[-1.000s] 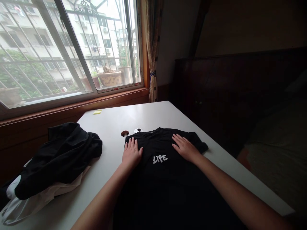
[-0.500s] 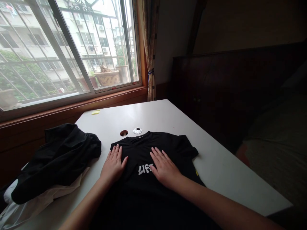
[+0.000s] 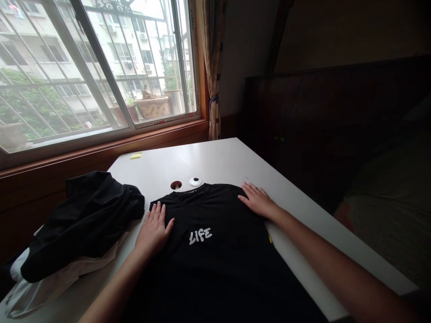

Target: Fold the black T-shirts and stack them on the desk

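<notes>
A black T-shirt (image 3: 215, 264) with white lettering on its chest lies spread on the white table (image 3: 215, 157), its neckline toward the far side. My left hand (image 3: 154, 229) rests flat on the shirt's left shoulder area, fingers stretched forward. Over at the right shoulder, my right hand (image 3: 257, 201) lies with its fingers extended on the cloth, covering the sleeve there. Neither hand grips anything. The shirt's lower part runs out of view at the bottom.
Left of the shirt is a heap of black clothing (image 3: 90, 220) on top of white cloth (image 3: 57, 287). A round hole (image 3: 176, 185) and a silver ring cover (image 3: 195, 181) lie beyond the neckline. A yellow sticker (image 3: 136, 155) is near the far edge, below the window (image 3: 101, 67).
My right hand has slid from the chest lettering out to the right shoulder, and the sleeve there no longer sticks out. The left hand has shifted slightly left with the shirt.
</notes>
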### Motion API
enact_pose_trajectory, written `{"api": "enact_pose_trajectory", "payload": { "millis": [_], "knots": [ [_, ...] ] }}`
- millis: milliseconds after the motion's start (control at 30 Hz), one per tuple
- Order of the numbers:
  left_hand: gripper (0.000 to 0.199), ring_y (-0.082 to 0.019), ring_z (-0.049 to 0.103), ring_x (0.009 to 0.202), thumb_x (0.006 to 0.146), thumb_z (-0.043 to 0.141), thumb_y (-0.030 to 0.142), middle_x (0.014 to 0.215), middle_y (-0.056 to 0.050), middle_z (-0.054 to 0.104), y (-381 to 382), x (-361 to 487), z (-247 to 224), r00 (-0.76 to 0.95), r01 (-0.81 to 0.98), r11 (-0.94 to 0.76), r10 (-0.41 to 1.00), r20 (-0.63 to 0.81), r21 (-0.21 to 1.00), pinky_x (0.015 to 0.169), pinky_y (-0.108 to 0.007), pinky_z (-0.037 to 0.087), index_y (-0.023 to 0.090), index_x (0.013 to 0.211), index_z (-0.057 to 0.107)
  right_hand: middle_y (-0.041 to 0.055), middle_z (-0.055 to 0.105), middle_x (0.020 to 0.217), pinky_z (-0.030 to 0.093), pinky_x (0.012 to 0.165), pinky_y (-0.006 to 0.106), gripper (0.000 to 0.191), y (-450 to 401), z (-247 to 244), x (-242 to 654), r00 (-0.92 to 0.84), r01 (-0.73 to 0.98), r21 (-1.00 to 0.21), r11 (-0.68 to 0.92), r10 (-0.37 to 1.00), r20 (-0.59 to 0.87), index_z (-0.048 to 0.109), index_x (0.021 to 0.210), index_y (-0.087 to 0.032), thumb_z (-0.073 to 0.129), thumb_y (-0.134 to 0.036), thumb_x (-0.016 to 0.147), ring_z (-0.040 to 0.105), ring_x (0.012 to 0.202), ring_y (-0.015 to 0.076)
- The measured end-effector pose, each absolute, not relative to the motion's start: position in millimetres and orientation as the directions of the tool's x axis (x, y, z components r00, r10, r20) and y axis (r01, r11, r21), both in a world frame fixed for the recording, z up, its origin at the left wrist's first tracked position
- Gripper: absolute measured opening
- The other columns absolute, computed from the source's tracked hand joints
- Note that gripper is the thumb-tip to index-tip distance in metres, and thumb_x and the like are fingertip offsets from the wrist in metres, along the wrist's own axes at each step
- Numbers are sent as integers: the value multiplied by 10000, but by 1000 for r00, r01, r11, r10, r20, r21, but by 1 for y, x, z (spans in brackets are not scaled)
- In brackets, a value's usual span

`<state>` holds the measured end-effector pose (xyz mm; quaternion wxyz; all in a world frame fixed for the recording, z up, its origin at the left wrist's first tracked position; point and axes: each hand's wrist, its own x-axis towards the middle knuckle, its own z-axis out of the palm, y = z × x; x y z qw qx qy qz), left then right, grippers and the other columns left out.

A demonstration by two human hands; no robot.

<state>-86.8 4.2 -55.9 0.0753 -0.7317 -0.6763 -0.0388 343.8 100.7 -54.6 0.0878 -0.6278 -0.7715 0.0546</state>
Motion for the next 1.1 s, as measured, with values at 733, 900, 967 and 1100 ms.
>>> {"api": "enact_pose_trajectory", "payload": {
  "millis": [733,900,967,1100],
  "knots": [
    [746,-324,177,1528,1033,282,559,1632,-183,236,47,-36,-28,81,982,-64,993,89,-176,1230,-480,178,33,1562,286,95,594,1400,393,1145,485,406,114,-72,405,-246,839,-378,391,892,379,645,1289,-242,494,-416,953,512,1322,294],
    [770,-299,129,1539,1028,199,605,1654,-146,143,57,-25,-36,-1,999,3,999,39,-47,1231,-481,177,69,1578,254,106,573,1407,375,1147,476,435,112,-71,406,-225,846,-395,358,911,345,615,1319,-228,495,-421,949,492,1326,298],
    [768,-280,117,1542,1027,185,606,1659,-126,118,58,-30,-37,-7,1000,8,999,39,-29,1237,-473,164,81,1585,235,105,586,1373,394,1124,463,442,111,-70,407,-199,849,-409,336,918,343,608,1324,-231,514,-413,932,512,1286,297],
    [775,-263,99,1546,1023,187,617,1663,-109,103,58,-38,-37,-13,1000,14,999,33,-25,1241,-473,161,86,1588,223,106,653,1158,457,1022,459,452,107,-63,407,-53,878,-429,211,934,352,636,1279,-243,586,-420,866,571,1116,307]
  ]
}}
